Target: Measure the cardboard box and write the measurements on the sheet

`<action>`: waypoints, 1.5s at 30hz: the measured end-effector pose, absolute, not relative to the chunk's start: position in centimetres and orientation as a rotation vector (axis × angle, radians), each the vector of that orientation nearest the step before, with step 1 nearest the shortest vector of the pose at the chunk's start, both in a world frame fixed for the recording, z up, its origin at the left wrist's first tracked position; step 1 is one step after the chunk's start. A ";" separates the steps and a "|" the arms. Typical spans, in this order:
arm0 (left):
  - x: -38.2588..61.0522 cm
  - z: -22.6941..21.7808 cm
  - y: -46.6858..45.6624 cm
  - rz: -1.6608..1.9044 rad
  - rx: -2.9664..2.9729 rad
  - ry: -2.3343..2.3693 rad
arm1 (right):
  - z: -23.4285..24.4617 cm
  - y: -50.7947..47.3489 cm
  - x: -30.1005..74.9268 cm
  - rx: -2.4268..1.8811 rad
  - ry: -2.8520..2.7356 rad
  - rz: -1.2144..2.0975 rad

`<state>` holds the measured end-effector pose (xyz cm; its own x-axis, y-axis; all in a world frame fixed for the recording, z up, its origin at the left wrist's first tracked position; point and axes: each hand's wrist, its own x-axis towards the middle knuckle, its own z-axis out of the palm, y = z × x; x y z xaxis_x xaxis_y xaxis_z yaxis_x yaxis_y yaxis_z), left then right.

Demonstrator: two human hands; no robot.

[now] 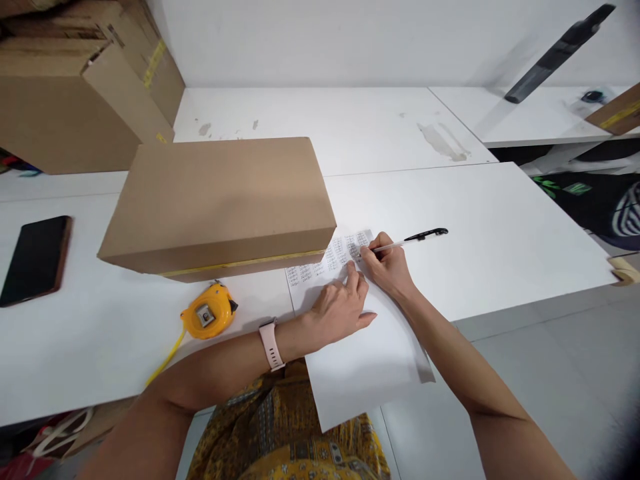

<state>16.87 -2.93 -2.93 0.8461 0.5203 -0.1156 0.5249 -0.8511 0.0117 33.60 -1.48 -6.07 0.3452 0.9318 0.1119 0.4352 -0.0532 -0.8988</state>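
My right hand (pixel 386 265) is closed around a clear pen with a black cap (pixel 411 241), its tip touching the written rows at the top of a white sheet of paper (pixel 364 360). My left hand (pixel 339 307) lies flat on the sheet with fingers stretched out, pressing it down just left of the pen tip. A pink watch sits on my left wrist. The sheet hangs over the near edge of the white table (pixel 500 233). A closed brown cardboard box (pixel 220 200) covers the sheet's upper left corner.
A yellow tape measure (pixel 209 312) with its tape trailing off the table lies in front of the box. A black phone (pixel 35 259) rests at the far left. Larger cardboard boxes (pixel 80 80) stand at the back left. A dark long tool (pixel 555 53) leans at the back right.
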 end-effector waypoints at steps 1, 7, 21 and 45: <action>16.9 -3.0 -3.0 -0.170 2.981 0.847 | -6.1 -1.5 33.6 -1.652 -1.243 0.657; 16.8 -2.9 -3.0 -0.163 2.990 0.848 | -6.1 -1.5 33.7 -1.650 -1.245 0.671; 16.9 -3.0 -2.9 -0.175 2.969 0.842 | -6.1 -1.4 33.9 -1.655 -1.231 0.618; 16.9 -3.3 -3.0 -0.150 2.989 0.853 | -6.2 -1.4 34.1 -1.680 -1.234 0.602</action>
<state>16.90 -2.99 -3.33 0.8452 0.5249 -0.1006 0.5278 -0.8494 0.0021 34.11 -1.40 -6.21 0.3736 0.9178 0.1340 0.4599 -0.0578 -0.8861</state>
